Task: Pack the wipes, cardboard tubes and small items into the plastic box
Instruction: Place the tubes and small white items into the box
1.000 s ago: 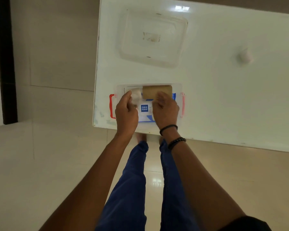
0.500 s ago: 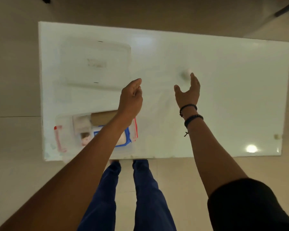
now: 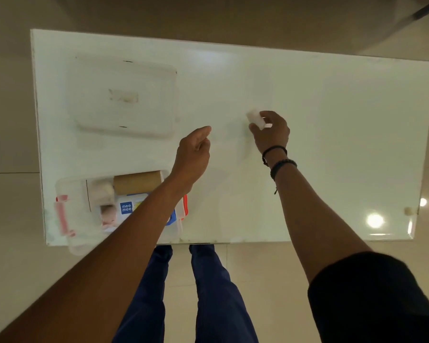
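one plastic box [image 3: 68,194], wipes [image 3: 126,208], cardboard tube [image 3: 137,184] inside

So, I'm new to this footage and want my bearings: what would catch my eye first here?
The right hand, pinching a small white object at the middle of the white table. Next, the clear plastic box with red latches at the near left edge, holding a brown cardboard tube and a blue-and-white wipes pack, with a clear plastic lid lying apart farther back.
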